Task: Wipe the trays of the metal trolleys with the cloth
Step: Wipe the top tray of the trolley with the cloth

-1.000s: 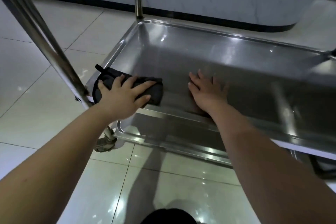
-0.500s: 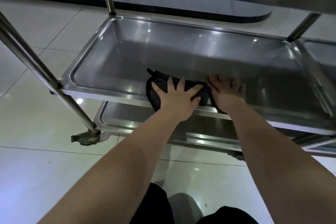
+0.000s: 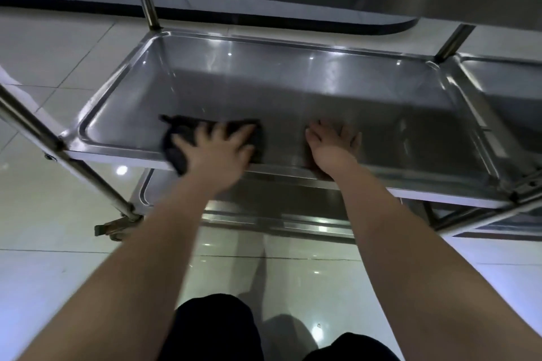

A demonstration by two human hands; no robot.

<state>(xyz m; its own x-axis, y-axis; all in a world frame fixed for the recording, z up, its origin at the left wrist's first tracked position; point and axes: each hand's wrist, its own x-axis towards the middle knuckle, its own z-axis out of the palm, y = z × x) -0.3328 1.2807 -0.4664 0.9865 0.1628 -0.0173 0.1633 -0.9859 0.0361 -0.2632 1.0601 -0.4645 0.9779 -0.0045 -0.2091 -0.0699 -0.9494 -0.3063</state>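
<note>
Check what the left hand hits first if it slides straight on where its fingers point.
Probably the far wall of the middle tray. The left hand, flat on the dark cloth, points across bare tray floor towards it. The right hand lies off to the side, seemingly outside that line.

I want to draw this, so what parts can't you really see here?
- Head view: the left hand covers most of the cloth; both are motion-blurred.
- Head view: the middle tray hides most of the lower tray.
- Head view: the right edge cuts off the neighbouring tray.
</note>
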